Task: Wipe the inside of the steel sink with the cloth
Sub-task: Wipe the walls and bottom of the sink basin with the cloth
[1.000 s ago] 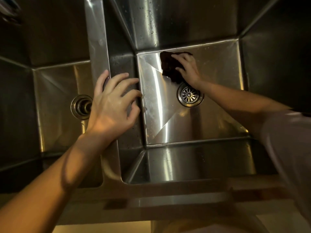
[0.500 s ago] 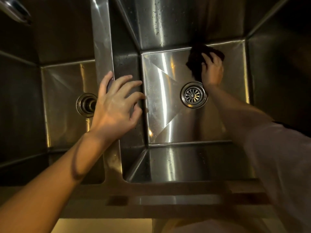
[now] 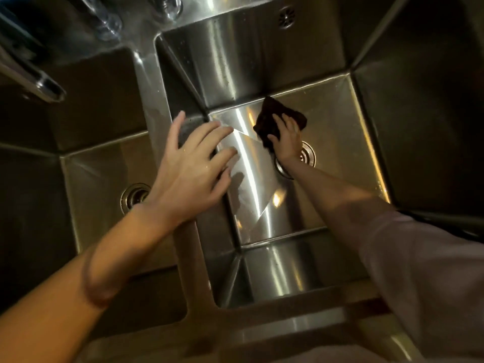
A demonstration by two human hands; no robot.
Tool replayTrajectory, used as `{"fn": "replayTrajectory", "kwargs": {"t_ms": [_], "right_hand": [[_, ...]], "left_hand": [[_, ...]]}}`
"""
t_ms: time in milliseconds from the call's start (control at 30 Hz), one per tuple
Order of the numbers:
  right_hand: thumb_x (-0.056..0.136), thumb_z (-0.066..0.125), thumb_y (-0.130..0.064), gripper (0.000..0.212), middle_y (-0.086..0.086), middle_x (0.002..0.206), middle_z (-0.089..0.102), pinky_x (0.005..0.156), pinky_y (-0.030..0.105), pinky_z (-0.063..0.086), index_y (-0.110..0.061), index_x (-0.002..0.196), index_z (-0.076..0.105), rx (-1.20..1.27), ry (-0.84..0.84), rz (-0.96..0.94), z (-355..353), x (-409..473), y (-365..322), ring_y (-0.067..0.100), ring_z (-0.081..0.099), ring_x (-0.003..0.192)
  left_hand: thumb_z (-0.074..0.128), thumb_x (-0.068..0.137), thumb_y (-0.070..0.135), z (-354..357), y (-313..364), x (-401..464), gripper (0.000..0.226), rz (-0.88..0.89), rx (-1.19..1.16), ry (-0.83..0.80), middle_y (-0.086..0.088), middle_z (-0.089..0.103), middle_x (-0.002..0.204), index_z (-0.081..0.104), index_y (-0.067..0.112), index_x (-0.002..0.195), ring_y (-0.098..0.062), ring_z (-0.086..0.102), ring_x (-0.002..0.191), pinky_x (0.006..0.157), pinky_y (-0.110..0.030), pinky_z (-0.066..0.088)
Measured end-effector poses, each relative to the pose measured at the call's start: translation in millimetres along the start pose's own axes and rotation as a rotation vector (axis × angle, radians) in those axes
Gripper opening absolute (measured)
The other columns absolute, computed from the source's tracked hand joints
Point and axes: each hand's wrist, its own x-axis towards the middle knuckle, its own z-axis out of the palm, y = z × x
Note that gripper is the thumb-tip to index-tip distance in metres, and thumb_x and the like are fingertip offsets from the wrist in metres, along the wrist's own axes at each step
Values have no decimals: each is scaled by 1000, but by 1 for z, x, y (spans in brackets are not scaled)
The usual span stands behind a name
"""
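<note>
Sink: we look straight down into a steel sink [image 3: 340, 142] with two basins; the right basin is the one we work in, its floor bright with reflections.
Cloth: a dark cloth [image 3: 269, 121] lies flat on the floor of the right basin, near the far wall and just beyond the drain [image 3: 307, 153], which our wrist partly covers.
Right hand: our right hand [image 3: 286, 138] reaches down into the right basin and presses on the cloth with spread fingers, palm down; it pins the cloth to the steel rather than closing around it.
Right arm: the forearm runs up from the lower right, with a pale sleeve [image 3: 419, 271] pushed above the elbow.
Left hand: our left hand [image 3: 188, 169] is spread loose over the divider [image 3: 154, 82] between the basins, fingers apart and holding nothing; we cannot tell whether the palm touches the steel.
Left basin: it lies in shadow, with its own drain [image 3: 133, 197] showing just beside our left wrist.
Faucet: a steel spout [image 3: 39, 82] juts in at the upper left, above the left basin.
Far wall: a small round overflow grille [image 3: 286, 18] sits high on the right basin's far wall.
</note>
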Motion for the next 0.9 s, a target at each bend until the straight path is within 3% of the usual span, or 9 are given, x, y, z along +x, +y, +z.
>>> {"fn": "replayTrajectory", "kwargs": {"t_ms": [400, 733, 900], "right_hand": [[93, 57, -25, 51, 10, 148, 41, 112, 34, 28, -16, 142, 44, 96, 225, 5, 22, -7, -2, 27, 32, 139], [95, 53, -27, 48, 9, 147, 41, 115, 33, 25, -20, 142, 44, 17, 288, 75, 6, 35, 18, 27, 34, 138], [95, 53, -25, 47, 10, 147, 40, 116, 35, 26, -22, 141, 45, 45, 411, 321, -22, 54, 64, 26, 33, 138]], "left_hand": [[37, 94, 35, -4, -75, 84, 39, 434, -29, -115, 0, 65, 118, 69, 16, 108, -20, 54, 119, 115, -46, 22], [35, 94, 37, 13, -89, 86, 39, 442, -191, -117, 6, 63, 119, 68, 20, 108, -14, 52, 118, 110, -41, 27], [39, 94, 34, 13, -90, 87, 35, 420, -181, -78, 7, 64, 116, 69, 21, 105, -14, 53, 116, 104, -37, 31]]}}
